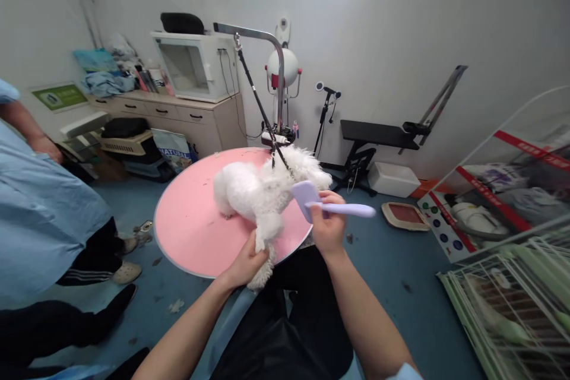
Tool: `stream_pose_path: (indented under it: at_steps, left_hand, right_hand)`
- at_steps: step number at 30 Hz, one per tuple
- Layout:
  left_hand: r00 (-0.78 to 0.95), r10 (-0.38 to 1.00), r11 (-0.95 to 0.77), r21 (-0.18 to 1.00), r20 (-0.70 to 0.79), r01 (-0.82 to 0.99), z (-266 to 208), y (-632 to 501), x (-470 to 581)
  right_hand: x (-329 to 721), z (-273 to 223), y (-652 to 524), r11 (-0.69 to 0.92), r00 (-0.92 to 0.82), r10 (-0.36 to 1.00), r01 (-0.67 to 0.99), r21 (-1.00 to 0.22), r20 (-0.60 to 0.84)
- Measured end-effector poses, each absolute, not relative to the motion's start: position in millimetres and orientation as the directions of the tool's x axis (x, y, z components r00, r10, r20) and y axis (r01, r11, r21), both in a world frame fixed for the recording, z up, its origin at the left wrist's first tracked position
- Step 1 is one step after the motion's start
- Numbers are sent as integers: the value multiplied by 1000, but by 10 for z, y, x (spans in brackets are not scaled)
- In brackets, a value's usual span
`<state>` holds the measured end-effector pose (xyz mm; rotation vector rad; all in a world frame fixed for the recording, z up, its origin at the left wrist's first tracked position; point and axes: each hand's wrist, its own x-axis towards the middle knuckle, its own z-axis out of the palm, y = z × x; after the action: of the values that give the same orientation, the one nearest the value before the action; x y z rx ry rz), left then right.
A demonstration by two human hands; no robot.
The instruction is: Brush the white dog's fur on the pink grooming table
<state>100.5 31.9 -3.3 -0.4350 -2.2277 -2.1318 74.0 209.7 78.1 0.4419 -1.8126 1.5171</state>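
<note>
A fluffy white dog (243, 190) stands on a round pink grooming table (191, 225), its head toward the right. My left hand (246, 260) is closed around one of its legs, which hangs out past the table's near edge. In my right hand (328, 222) is a lavender slicker brush (307, 196), gripped where head and handle meet; the handle points right. The brush is close to the dog's chest and head; whether it touches the coat I cannot tell. A black leash (256, 92) runs down from a metal grooming arm (262, 35) to the dog's neck.
Two people in blue tops (40, 202) are at the left. Behind the table stand a wooden cabinet (178, 116) with a white box-shaped appliance (187, 65), a round lamp (285, 68) and a black folding table (378, 133). A wire cage (512, 303) is at right. Hair tufts lie on the floor.
</note>
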Motion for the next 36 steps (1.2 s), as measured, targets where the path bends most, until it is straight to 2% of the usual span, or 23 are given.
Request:
stream_pose_path:
  at_steps: [1,4,5,7,8,9,11,12,13,15,16,17,20,21,24,25,28,29,32,33,36]
  left_hand:
    - [-959,191,30,975,208,218,-43,323,1012]
    - [-964,175,51,976,202,213,-88,333,1031]
    - [-965,157,63,973,211,223,-102,335,1037]
    - [-963,122,83,964,241,252,-118,337,1047]
    - [-963,117,85,963,245,255,-120,337,1052]
    - [-964,130,80,967,232,243,-118,337,1057]
    - [-970,136,63,976,199,209,-103,335,1070]
    - [-973,128,60,978,190,199,-94,334,1078]
    - [-975,114,60,978,190,198,-85,332,1085]
    - [-975,81,67,975,205,211,-72,329,1099]
    - [-976,76,67,975,205,210,-69,328,1105]
    - [-977,91,62,978,195,201,-69,329,1111]
    - [-981,87,62,982,173,178,-73,345,1126]
    - [-982,68,70,981,177,182,-72,355,1131]
    - [-975,4,103,970,222,221,-58,396,1144]
    - [-974,11,106,968,228,228,-50,412,1149]
    - [-976,7,95,972,216,216,-25,462,1166]
    - [-978,-4,89,974,210,209,-17,476,1171]
    - [-971,-36,81,969,235,232,2,505,1182]
    - [-971,-24,78,969,237,235,6,509,1184]
    - [-977,-4,69,974,215,214,22,508,1186]
  right_hand:
    - [723,781,2094,239,-687,157,-670,-702,709]
    - [692,782,2069,199,-797,-159,-605,-771,583]
    - [682,785,2061,211,-800,-150,-600,-771,581]
    - [662,795,2050,230,-734,55,-650,-724,677]
    - [656,800,2045,230,-696,105,-677,-699,710]
    - [652,805,2039,220,-695,68,-690,-690,716]
    - [652,816,2026,186,-748,-174,-664,-724,641]
    - [653,825,2021,191,-758,-248,-649,-736,603]
    - [655,837,2019,207,-756,-233,-654,-728,612]
    - [668,865,2015,235,-691,-7,-704,-671,723]
    - [679,879,2011,236,-656,62,-723,-650,752]
    - [693,889,2006,223,-662,41,-724,-652,749]
    - [723,899,1986,202,-771,-275,-630,-750,574]
    - [725,898,1984,229,-783,-284,-616,-754,553]
    - [725,903,1990,286,-715,-11,-672,-683,699]
    - [730,907,1990,276,-706,-1,-680,-679,708]
    - [757,917,1978,230,-804,-205,-594,-771,558]
    - [766,918,1973,245,-820,-231,-570,-784,524]
    - [795,918,1967,282,-746,-86,-654,-702,661]
    - [806,920,1970,274,-720,-85,-681,-679,688]
    - [828,942,1994,259,-761,-228,-649,-716,607]
